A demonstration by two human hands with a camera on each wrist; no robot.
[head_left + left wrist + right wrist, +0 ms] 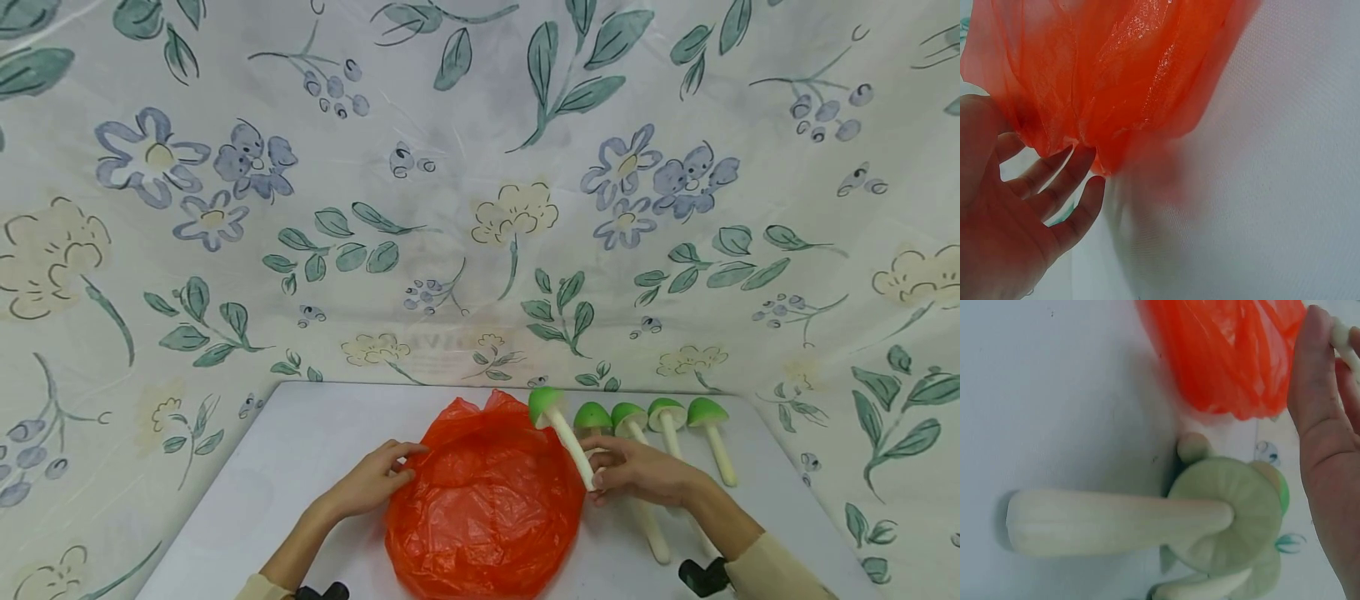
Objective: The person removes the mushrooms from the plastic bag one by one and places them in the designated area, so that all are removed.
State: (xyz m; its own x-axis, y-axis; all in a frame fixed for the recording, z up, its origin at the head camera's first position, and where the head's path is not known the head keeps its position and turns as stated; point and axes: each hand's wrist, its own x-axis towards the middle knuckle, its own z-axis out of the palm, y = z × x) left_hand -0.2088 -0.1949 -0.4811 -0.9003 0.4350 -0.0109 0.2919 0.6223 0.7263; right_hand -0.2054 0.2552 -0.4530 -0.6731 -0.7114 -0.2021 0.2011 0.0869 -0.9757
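Note:
A thin red plastic bag (483, 500) stands with its mouth spread on the white table. At its left edge my left hand (372, 479) holds the plastic between thumb and fingers; in the left wrist view the fingertips (1082, 156) meet the bag's edge and the little finger is off it. My right hand (637, 471) pinches the lower end of a toy mushroom (570, 442) with a green cap and white stem. That mushroom tilts cap-up and left, overlapping the bag's right edge in the head view. In the right wrist view only its stem end (1340, 337) shows.
Several more green-capped mushrooms (707, 412) lie in a row at the right, caps toward the back, partly hidden by my right hand. One mushroom (1116, 522) lies close to the right wrist camera. A floral cloth (450, 250) rises behind the white table (322, 425).

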